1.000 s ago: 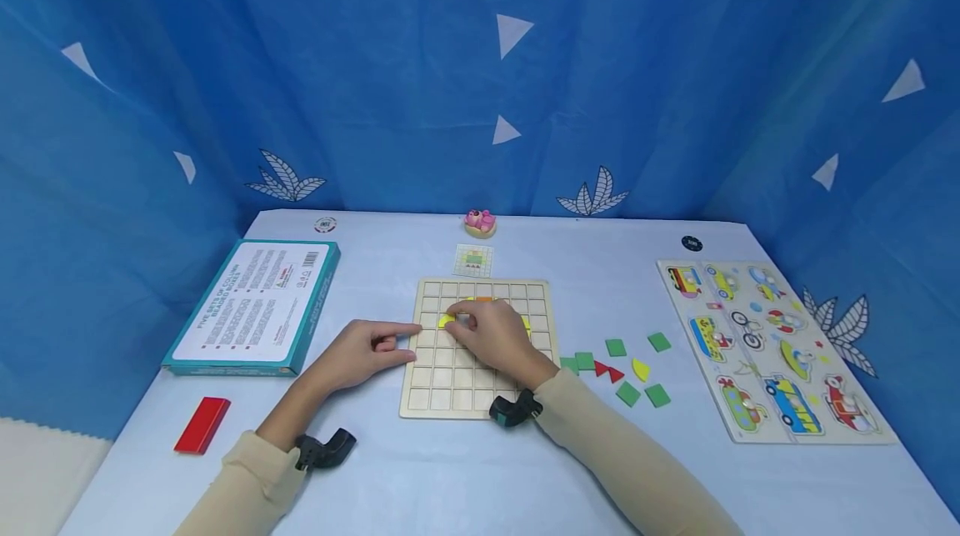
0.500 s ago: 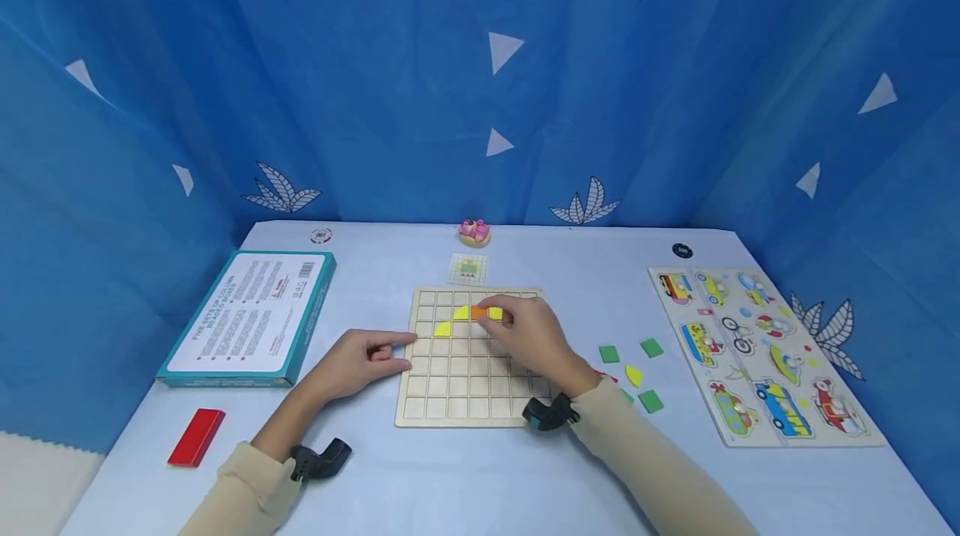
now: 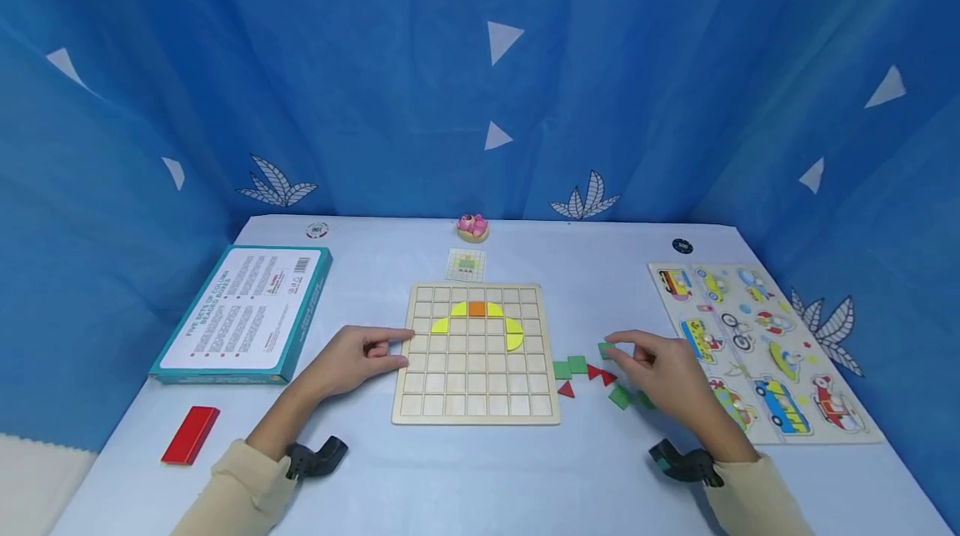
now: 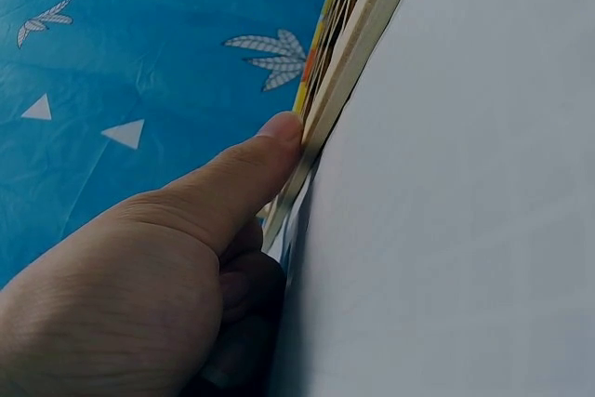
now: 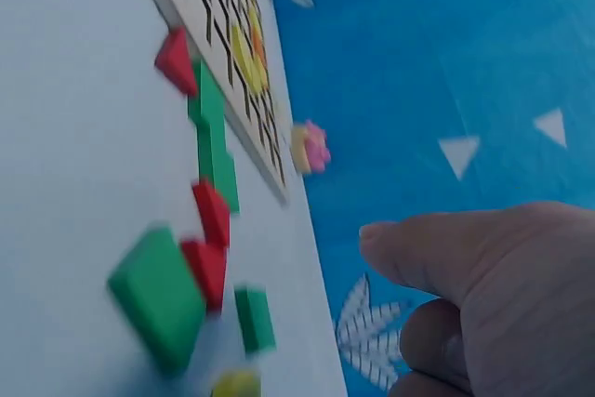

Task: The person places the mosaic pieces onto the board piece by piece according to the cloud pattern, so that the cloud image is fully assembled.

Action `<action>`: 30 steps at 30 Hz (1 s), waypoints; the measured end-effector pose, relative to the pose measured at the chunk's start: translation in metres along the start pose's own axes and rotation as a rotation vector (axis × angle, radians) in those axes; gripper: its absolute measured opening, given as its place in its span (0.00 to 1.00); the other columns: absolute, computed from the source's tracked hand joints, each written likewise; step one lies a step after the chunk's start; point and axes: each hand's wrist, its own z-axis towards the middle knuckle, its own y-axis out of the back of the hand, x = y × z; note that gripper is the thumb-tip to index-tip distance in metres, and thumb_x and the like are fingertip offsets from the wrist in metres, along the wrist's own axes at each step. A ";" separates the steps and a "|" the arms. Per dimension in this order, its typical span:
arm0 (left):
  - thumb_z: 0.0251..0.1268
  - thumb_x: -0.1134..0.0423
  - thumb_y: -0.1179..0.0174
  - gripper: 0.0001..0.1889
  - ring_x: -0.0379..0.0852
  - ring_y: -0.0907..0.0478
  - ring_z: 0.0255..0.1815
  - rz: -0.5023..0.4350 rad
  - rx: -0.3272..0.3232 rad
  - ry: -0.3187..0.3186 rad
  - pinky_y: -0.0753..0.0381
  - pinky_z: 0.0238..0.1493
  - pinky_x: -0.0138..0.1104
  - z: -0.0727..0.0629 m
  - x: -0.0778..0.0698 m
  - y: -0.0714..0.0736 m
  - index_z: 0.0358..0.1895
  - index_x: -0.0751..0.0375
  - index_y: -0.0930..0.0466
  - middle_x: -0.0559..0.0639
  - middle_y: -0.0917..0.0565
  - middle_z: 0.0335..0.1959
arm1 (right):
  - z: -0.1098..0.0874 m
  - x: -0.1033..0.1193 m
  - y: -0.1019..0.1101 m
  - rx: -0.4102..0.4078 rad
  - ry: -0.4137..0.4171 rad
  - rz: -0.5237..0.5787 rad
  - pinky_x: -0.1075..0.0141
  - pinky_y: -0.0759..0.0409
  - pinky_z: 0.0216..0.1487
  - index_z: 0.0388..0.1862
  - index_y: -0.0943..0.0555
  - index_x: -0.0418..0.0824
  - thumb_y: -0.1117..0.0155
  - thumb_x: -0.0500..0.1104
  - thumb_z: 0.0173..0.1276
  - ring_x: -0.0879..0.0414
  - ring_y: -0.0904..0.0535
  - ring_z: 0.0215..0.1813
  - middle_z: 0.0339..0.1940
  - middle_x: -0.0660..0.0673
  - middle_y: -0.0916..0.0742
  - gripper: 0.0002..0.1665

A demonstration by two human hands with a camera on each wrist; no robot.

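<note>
A wooden grid board (image 3: pixel 476 411) lies in the middle of the table. Several yellow quarter-round pieces (image 3: pixel 514 342) and an orange square (image 3: pixel 477 308) sit in an arch across its upper cells. My left hand (image 3: pixel 352 361) touches the board's left edge with extended thumb and index finger, the other fingers folded. To the right, my right hand (image 3: pixel 663 373) hovers over loose pieces, fingertips near a green square tile (image 3: pixel 604 350). In the right wrist view, the right thumb (image 5: pixel 409 244) is clear of the small green tile (image 5: pixel 253 318), and no piece shows in the hand.
Loose green squares (image 3: pixel 577 364) and red triangles (image 3: pixel 566 389) lie right of the board. A small pattern card (image 3: pixel 467 265) and pink figurine (image 3: pixel 472 227) stand beyond it. A picture puzzle (image 3: pixel 765 353) lies right; a teal-edged box (image 3: pixel 243 311) and red block (image 3: pixel 191 435) lie left.
My right hand has gone from the board's upper cells to the loose pieces on the right, uncovering the yellow and orange arch. The left hand stays at the board's edge.
</note>
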 end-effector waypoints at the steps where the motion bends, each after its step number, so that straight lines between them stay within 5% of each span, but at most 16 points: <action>1: 0.63 0.49 0.28 0.24 0.40 0.33 0.20 -0.003 -0.002 0.004 0.30 0.31 0.32 0.000 0.000 0.000 0.61 0.48 0.15 0.41 0.31 0.18 | -0.004 -0.005 0.004 -0.014 -0.004 -0.007 0.67 0.38 0.18 0.46 0.10 0.46 0.22 0.40 0.63 0.60 0.36 0.16 0.13 0.57 0.33 0.12; 12: 0.63 0.49 0.28 0.23 0.40 0.34 0.20 -0.017 -0.010 -0.007 0.31 0.28 0.32 0.002 -0.004 0.003 0.61 0.46 0.15 0.42 0.30 0.18 | -0.014 -0.028 0.027 0.053 -0.104 -0.146 0.67 0.42 0.19 0.43 0.11 0.44 0.24 0.48 0.65 0.58 0.37 0.16 0.13 0.55 0.31 0.12; 22: 0.62 0.49 0.27 0.23 0.41 0.33 0.20 -0.020 -0.009 0.016 0.31 0.28 0.32 0.002 -0.003 0.002 0.61 0.47 0.14 0.42 0.30 0.18 | -0.015 -0.022 0.020 0.187 -0.151 -0.219 0.67 0.42 0.20 0.46 0.11 0.43 0.22 0.54 0.61 0.57 0.36 0.18 0.14 0.54 0.29 0.20; 30: 0.62 0.49 0.27 0.23 0.41 0.33 0.20 -0.021 -0.005 0.035 0.32 0.28 0.32 -0.001 -0.003 0.000 0.61 0.47 0.14 0.42 0.30 0.18 | -0.018 -0.022 0.015 0.208 -0.174 -0.255 0.66 0.40 0.22 0.47 0.11 0.41 0.21 0.53 0.61 0.57 0.34 0.20 0.15 0.53 0.28 0.22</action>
